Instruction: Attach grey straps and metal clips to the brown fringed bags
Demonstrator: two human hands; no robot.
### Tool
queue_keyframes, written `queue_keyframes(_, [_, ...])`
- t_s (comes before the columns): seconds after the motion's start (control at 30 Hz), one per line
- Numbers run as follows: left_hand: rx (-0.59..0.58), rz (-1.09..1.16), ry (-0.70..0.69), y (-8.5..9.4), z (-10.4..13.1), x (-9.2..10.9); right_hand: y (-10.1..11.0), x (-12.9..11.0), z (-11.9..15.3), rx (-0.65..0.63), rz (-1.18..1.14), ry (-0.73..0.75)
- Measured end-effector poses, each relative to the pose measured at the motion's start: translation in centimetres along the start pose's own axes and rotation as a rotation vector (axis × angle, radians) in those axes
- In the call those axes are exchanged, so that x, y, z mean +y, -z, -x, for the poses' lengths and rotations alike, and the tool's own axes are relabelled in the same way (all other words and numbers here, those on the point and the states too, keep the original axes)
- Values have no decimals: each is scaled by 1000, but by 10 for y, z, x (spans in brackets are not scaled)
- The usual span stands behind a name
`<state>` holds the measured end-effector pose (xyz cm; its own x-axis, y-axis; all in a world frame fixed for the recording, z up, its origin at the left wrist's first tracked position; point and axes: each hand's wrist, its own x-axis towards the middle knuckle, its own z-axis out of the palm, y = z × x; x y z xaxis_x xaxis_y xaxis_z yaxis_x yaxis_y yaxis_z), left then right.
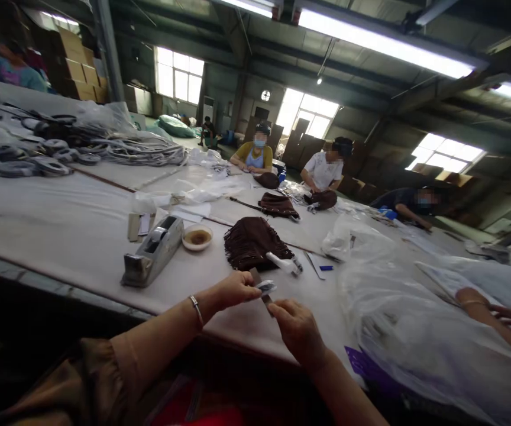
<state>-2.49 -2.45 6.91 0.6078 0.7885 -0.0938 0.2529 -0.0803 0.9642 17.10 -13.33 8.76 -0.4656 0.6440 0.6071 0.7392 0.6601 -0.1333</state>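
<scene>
Over the table's near edge, my left hand [235, 290] pinches a narrow grey-brown strip [254, 274] together with a small piece wrapped in clear plastic [267, 286]. My right hand [297, 331] has its thumb and fingers closed on the strip's lower end. I cannot make out what the plastic wraps. Just beyond my hands lies a dark brown fringed bag [253, 239], with white wrapping [284, 263] around a part at its near right corner. A grey tape dispenser [153, 251] stands to the left, beside a shallow white dish [197, 237] with something brown in it.
Right of the bag lie thin tweezers-like metal [314, 265] and a small blue item [326, 268]. Clear plastic bags [415, 331] cover the right side. Coiled straps [140, 148] are heaped at the far left. Co-workers [253, 151] sit across the table; another person's hands [477, 299] are at right.
</scene>
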Motion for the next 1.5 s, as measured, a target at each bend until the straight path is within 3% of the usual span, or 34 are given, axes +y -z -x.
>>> queue_keyframes(0.13, [-41, -326, -236, -13, 2, 1, 4, 0, -14, -43, 81, 8])
queue_keyframes(0.23, [-64, -500, -366, -22, 5, 2, -5, 8, -15, -33, -28, -150])
queue_keyframes(0.4, [-137, -700, -309, -22, 13, 2, -22, 17, -4, -154, -472, -496])
queue_keyframes(0.57, [-259, -656, -360, -16, 20, 5, -26, 12, 2, -53, -542, -636])
queue_keyframes(0.77, [-104, -522, -289, -33, 19, -11, -29, 8, 6, -1, -541, -770])
queue_keyframes(0.93, [-120, -349, -272, -40, 19, -14, -19, 17, 3, -63, -464, -667])
queue_keyframes(1.17, [-139, -338, -295, -38, 21, -8, -4, 21, -14, -248, -269, -507])
queue_keyframes(1.4, [-141, -327, -305, -40, 16, -17, -4, 7, -7, -234, 82, -52])
queue_keyframes(1.5, [-150, -345, -307, -40, 16, -17, -1, 7, -1, -289, 76, 11])
